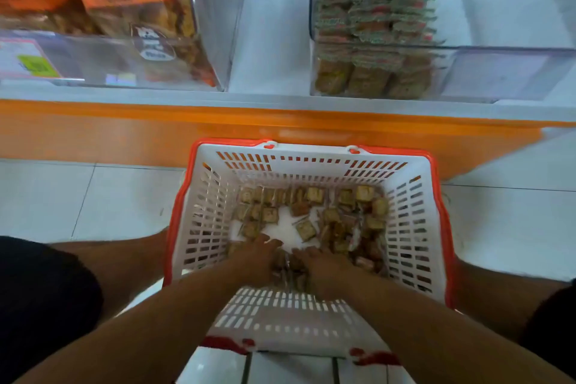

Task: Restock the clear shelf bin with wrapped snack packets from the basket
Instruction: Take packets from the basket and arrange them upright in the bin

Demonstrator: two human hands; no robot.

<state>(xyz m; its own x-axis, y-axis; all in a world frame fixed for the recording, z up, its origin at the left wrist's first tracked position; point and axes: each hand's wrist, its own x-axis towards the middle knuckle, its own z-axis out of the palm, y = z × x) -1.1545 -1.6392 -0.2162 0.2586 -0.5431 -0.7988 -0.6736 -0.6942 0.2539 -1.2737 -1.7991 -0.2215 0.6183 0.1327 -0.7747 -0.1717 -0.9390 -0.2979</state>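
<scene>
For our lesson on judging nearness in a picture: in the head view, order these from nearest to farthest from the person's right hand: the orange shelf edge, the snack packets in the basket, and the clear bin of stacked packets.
From the right hand:
1. Snack packets, in the basket, under and around the hand.
2. Orange shelf edge, just beyond the basket's far rim.
3. Clear bin, up on the shelf, upper right.

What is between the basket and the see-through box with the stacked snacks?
In the head view, the orange shelf front and the shelf's pale ledge lie between the basket and the clear bin.
</scene>
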